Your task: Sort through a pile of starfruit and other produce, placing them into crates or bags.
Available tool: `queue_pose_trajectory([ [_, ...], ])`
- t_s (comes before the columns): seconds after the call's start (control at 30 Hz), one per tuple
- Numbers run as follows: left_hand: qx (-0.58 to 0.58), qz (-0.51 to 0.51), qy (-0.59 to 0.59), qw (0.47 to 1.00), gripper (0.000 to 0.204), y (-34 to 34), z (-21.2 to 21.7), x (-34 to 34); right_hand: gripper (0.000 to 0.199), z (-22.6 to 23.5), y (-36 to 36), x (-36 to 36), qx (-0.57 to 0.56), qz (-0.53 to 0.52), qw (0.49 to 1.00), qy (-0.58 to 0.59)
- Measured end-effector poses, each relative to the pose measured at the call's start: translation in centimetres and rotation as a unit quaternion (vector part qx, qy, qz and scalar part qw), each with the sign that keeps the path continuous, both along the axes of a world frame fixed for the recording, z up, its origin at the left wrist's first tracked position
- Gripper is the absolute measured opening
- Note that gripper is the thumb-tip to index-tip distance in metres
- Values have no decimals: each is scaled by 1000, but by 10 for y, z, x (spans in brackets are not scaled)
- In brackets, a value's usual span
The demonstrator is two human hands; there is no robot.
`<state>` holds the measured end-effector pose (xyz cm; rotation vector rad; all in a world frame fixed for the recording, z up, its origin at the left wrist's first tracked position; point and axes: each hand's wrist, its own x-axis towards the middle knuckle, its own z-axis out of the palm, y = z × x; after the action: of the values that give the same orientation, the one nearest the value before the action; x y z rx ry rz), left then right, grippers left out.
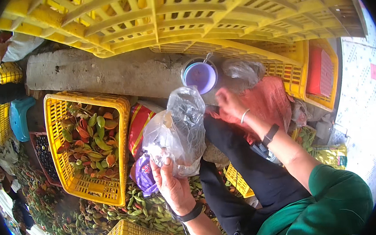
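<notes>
our left hand [172, 187] grips the clear plastic bag [178, 129]; right hand [227, 101] blurred, grip unclear; we should hold the mouth open.

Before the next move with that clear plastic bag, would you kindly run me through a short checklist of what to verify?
1. Bag held: ok. The left hand grips the clear plastic bag from below.
2. Bag mouth open: cannot tell; the film is crumpled at the top.
3. Right hand free: cannot tell. It is blurred, raised beside the bag over the red cloth.
4. Bag contents: cannot tell through the creased plastic.
5. Supply within reach: ok. The yellow crate of green and red pods sits just to the left, with more pods on the ground.
6. Purple tub upright: ok, standing beyond the bag.
</notes>
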<state>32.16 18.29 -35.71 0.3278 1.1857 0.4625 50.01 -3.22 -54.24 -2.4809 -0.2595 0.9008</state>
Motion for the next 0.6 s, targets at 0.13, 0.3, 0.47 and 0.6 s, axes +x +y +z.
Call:
queue_pose_trajectory([
  [0.13, -5, -16, -26, 1000, 47, -1, 19, 9, 42, -14, 38, -54, 240, -306, 803, 452],
  [0.3, -57, -32, -104, 992, 41, 33, 18, 19, 56, -26, 109, -101, 429, -352, 538, 634],
  [0.47, -68, -133, -129, 980, 27, 94, -32, 40, 49, -30, 175, -100, 474, -312, 629, 531],
  [0.6, -35, -111, -71, 991, 26, 165, -89, 99, 35, -45, 207, -58, 358, -446, 586, 574],
])
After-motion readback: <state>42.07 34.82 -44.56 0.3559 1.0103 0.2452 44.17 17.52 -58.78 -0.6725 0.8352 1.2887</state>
